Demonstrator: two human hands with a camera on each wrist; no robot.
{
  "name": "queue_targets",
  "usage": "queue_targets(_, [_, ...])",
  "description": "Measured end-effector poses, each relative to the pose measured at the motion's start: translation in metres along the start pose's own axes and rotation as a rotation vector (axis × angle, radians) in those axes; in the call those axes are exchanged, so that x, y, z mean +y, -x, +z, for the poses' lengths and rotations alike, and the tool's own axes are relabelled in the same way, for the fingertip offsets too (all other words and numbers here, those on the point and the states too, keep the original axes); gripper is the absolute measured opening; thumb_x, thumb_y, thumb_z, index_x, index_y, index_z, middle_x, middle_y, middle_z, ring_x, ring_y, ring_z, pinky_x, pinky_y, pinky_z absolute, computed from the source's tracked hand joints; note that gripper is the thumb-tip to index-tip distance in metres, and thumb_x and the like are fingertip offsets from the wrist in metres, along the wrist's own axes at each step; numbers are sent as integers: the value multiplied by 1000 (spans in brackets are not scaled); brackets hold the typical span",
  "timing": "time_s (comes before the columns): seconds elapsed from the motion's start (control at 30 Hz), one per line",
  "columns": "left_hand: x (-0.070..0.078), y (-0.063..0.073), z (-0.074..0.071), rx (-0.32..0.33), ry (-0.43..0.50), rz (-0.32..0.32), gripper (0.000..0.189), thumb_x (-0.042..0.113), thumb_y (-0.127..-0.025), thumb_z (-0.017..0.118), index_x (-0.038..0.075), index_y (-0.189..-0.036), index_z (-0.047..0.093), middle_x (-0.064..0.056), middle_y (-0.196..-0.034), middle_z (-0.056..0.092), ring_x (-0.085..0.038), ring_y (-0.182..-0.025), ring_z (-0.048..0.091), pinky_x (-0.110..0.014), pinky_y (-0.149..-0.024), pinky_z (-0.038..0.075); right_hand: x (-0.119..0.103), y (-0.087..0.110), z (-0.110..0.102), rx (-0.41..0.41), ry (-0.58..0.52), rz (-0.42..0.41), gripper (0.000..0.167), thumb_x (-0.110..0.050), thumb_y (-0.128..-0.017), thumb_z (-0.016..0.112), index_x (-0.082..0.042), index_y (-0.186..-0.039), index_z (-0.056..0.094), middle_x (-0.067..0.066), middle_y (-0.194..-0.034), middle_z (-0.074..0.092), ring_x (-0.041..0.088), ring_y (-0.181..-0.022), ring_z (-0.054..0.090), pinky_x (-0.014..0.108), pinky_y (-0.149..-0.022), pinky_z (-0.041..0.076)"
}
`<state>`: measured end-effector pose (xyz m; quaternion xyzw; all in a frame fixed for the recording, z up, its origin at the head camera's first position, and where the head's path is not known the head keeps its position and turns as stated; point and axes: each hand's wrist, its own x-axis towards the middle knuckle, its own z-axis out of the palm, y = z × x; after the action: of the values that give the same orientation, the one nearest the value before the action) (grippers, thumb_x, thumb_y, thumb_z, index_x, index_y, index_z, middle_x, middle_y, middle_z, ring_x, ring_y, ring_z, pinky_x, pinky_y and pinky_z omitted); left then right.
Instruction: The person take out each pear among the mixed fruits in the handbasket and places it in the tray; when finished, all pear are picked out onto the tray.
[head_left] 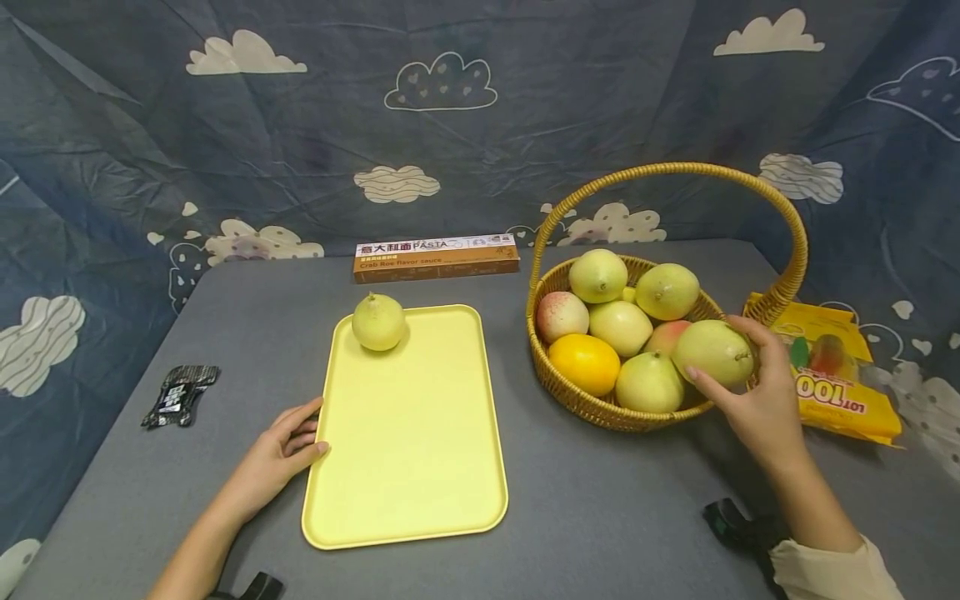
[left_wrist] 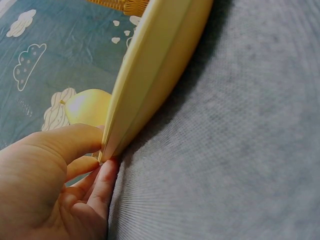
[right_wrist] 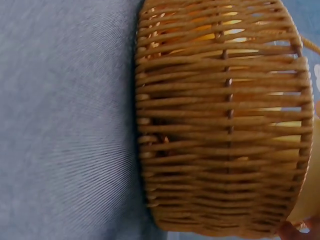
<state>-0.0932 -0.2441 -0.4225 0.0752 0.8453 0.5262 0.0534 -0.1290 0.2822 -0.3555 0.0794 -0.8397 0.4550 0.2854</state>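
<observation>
At right in the head view, the right hand grips a green fruit over a wicker basket; at lower left, well apart, the left hand pinches a yellow tray. Left wrist view: this pinch, lower left. Right wrist view: basket wall, centre; grip indistinct.

From the head we look forward and down across the whole surface, standing well back. From the left wrist, low and tilted, we closely face the yellow tray at upper centre; from the right, sideways, the wicker basket looms right of centre. All three views share the basket.
</observation>
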Motion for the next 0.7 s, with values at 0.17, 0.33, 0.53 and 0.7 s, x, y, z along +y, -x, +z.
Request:
queue_targets(0.17, [1,0,-1,-11,-2,11,64,13,-86,62,-3,-138,29,-19,-129,33,-16,-104,44,-11,-83,42,-7,2,-2,-64,-22,10,79,19,-61,70,3,-131,37,8,-130,33,9,-114,34,8,-88,33])
queue_targets(0.33, [1,1,-1,-26,-1,-1,65,14,-86,62,-2,-139,28,-19,-130,33,-13,-104,45,-12,-83,42,18,4,-7,-139,14,38,89,13,-62,74,-9,-137,33,9,-131,30,8,-113,33,5,-88,30])
queue_targets(0.53, [2,1,-1,-23,-7,-10,65,15,-86,62,-1,-139,29,-19,-130,33,-17,-105,45,-12,-83,42,36,5,-8,-86,25,36,88,5,-61,79,-15,-136,38,7,-129,36,10,-111,37,8,-87,34])
queue_targets(0.7, [1,0,0,-21,-8,2,64,14,-86,62,-2,-139,29,-19,-130,33,-17,-104,45,-12,-83,42,25,5,-5,-16,-133,0,88,12,-59,76,-8,-135,36,11,-129,36,17,-110,41,14,-86,39])
